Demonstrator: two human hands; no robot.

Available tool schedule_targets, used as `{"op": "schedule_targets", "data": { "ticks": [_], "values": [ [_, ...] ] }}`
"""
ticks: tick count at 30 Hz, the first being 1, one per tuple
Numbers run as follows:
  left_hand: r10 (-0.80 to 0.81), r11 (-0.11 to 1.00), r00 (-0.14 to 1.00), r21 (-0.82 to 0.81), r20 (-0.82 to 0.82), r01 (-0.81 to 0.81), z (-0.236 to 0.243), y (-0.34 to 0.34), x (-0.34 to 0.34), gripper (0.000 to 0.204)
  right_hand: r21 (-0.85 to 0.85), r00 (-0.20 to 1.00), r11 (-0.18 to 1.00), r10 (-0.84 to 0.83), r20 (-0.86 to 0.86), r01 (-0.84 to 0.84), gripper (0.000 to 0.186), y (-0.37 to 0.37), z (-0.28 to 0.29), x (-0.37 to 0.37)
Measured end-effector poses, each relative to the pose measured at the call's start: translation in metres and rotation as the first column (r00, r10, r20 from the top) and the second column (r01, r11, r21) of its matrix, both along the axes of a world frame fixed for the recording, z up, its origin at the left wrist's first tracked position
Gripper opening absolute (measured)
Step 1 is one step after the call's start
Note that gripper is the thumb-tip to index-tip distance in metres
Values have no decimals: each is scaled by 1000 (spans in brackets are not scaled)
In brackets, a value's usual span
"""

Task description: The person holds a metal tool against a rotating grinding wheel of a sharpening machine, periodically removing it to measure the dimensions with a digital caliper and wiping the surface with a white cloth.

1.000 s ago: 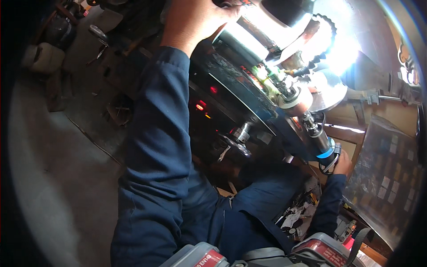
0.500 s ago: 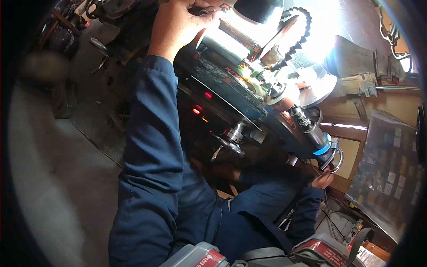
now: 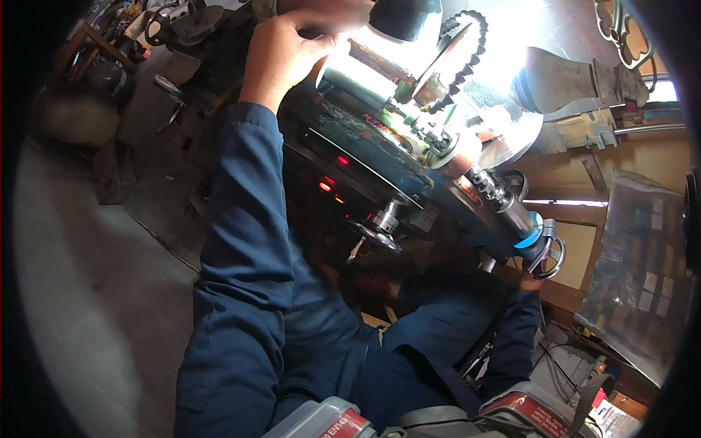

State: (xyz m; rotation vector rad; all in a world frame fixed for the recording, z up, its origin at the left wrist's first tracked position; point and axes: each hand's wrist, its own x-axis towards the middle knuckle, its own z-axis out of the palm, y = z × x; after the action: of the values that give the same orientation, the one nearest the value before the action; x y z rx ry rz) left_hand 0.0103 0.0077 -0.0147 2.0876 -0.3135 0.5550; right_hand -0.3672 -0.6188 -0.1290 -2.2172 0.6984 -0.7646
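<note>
My left hand [image 3: 281, 55] reaches to the far left end of a long dark blue machine [image 3: 372, 157]. Its fingers are smeared by motion, and what lies between them and the thumb is hard to make out. Right beside it is a bright metal cylinder [image 3: 358, 77] on the machine. At the near right end, my right hand [image 3: 531, 281] is closed at the lower rim of a shiny handwheel [image 3: 558, 257], partly hidden behind it. From that wheel a steel barrel with a blue ring [image 3: 531, 237] and a drill chuck [image 3: 489, 188] run toward the machine's middle.
Above the bed, a black lamp shade [image 3: 405, 18] throws strong glare, with a black segmented hose [image 3: 475, 55] beside it. A second handwheel [image 3: 378, 237] juts from the machine's front. A plastic-covered sheet [image 3: 635, 270] hangs at right; grey floor [image 3: 80, 292] spreads at left.
The machine sits slightly further left in view. My left fingers have lifted and stretched forward, now blurred. My right hand has sunk lower behind the handwheel's rim.
</note>
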Motion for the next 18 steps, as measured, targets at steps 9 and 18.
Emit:
{"op": "schedule_targets", "data": {
  "ticks": [9,18],
  "values": [
    [-5,1000,999,-13,32,5,-4,0,0,32,-275,998,960,-63,-7,58,36,48,-19,61],
    [32,999,999,8,-5,-32,1,-1,-1,32,-341,999,939,-43,-12,36,34,56,-30,89]
  ]
}}
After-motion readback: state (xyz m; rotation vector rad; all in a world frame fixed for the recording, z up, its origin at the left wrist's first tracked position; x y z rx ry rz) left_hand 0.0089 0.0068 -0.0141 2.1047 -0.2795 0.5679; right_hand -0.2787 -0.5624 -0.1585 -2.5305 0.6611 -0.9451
